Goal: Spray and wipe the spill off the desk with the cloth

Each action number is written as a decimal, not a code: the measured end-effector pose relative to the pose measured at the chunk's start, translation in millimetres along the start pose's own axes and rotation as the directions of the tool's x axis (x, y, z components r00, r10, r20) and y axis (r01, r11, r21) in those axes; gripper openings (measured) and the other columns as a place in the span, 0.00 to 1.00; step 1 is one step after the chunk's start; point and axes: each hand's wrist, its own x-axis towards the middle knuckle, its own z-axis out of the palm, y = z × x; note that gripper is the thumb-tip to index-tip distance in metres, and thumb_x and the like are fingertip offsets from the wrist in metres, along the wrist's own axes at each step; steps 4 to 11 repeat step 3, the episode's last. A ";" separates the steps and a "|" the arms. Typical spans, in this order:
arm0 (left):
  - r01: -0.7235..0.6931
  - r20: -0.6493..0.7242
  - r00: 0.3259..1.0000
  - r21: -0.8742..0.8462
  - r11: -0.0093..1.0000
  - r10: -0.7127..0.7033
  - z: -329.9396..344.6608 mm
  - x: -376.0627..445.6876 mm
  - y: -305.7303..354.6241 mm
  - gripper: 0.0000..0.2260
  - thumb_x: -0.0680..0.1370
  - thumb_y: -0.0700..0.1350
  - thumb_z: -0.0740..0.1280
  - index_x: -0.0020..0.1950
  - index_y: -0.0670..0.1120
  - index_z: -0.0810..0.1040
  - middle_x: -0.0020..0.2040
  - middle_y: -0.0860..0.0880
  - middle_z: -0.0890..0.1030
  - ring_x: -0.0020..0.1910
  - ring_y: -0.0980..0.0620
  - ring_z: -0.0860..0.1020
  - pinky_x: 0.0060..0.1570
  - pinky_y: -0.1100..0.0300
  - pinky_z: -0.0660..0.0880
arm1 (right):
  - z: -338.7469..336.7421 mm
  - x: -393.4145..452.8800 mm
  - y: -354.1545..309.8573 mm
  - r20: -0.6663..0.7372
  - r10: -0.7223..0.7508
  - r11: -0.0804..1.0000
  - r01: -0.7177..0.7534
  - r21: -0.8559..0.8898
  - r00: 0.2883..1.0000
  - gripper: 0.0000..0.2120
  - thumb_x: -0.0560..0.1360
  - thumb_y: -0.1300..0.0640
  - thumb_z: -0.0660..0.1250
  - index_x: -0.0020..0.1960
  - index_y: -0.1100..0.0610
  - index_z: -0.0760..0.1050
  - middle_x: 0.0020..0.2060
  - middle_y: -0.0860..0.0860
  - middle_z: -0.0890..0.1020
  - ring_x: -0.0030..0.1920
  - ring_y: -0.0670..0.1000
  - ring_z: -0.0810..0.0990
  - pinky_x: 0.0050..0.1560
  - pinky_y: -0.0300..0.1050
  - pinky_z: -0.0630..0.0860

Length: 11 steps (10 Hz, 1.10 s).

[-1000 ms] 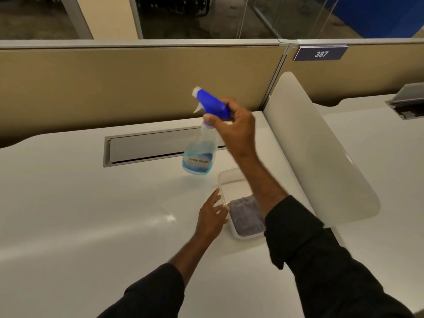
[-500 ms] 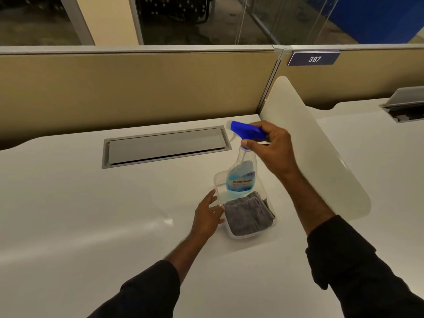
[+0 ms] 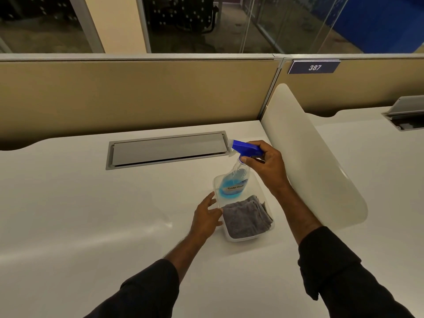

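Right hand [image 3: 266, 164] curled round the blue trigger head of the spray bottle [image 3: 234, 182], bottle base down inside the far end of the clear tub [image 3: 229, 237]. Grey cloth [image 3: 245, 218] folded in the tub, just beside the left fingertips. Left hand [image 3: 206, 219] with fingers straight, resting against the tub's side on the white desk [image 3: 91, 214].

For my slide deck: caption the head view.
Right hand lowers spray bottle into clear tub beside grey cloth; left hand steadies it.
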 end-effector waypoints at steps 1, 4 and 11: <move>0.004 -0.004 1.000 -0.015 1.000 -0.004 -0.1 0.7 0.5 0.30 0.75 0.47 0.71 0.75 0.52 0.63 0.74 0.46 0.69 0.68 0.41 0.73 0.55 0.44 0.78 | -1.8 -0.2 0.9 0.060 -0.006 1.000 0.004 0.026 0.998 0.22 0.75 0.62 0.75 0.64 0.50 0.72 0.58 0.46 0.79 0.55 0.44 0.80 0.50 0.26 0.77; -0.002 -0.058 0.998 -0.006 1.000 0.001 -17.1 0.0 10.9 0.30 0.77 0.45 0.70 0.76 0.51 0.61 0.74 0.43 0.67 0.69 0.40 0.71 0.56 0.44 0.78 | -12.1 0.0 -18.8 0.167 0.026 0.995 -0.042 0.093 0.986 0.26 0.77 0.55 0.72 0.72 0.48 0.68 0.64 0.45 0.78 0.61 0.43 0.80 0.51 0.30 0.79; -0.002 -0.058 0.998 -0.006 1.000 0.001 -17.1 0.0 10.9 0.30 0.77 0.45 0.70 0.76 0.51 0.61 0.74 0.43 0.67 0.69 0.40 0.71 0.56 0.44 0.78 | -12.1 0.0 -18.8 0.167 0.026 0.995 -0.042 0.093 0.986 0.26 0.77 0.55 0.72 0.72 0.48 0.68 0.64 0.45 0.78 0.61 0.43 0.80 0.51 0.30 0.79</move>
